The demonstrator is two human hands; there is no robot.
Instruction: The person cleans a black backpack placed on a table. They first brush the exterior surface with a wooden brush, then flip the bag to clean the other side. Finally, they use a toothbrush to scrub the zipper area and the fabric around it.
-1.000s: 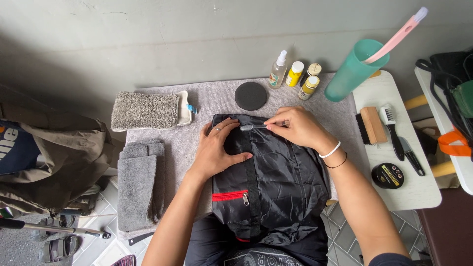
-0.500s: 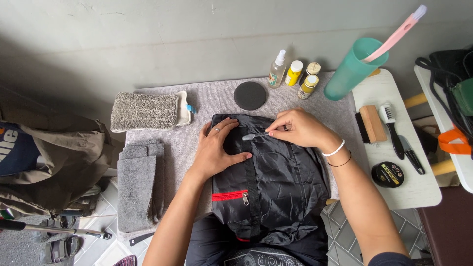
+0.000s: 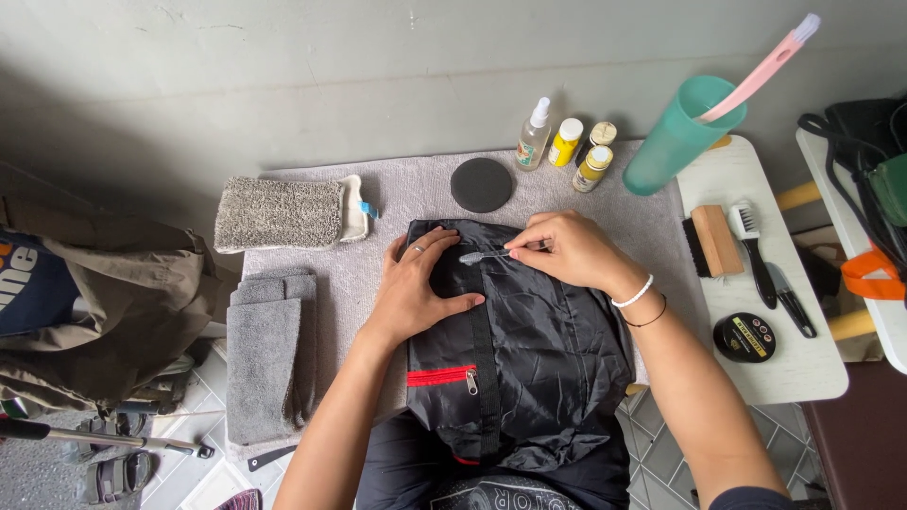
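Left hand [image 3: 416, 288] flat, pinning black bag [image 3: 524, 359] on bench [image 3: 397, 194]; right hand [image 3: 567, 250] pinches small brush [image 3: 484, 256]. Keep fabric taut, strokes short and light.

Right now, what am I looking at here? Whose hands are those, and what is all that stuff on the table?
There is no machine here. A person wears a camera on the head, so the one picture looks straight down at their own two hands.

The left hand lies flat on a black bag, holding it down. The right hand pinches a small brush whose head touches the bag's top edge.

The bag lies on a grey mat. Around it are a round black pad, little bottles, a green cup with a pink toothbrush in it, and folded grey towels. On the white side table lie more brushes and a round black tin.
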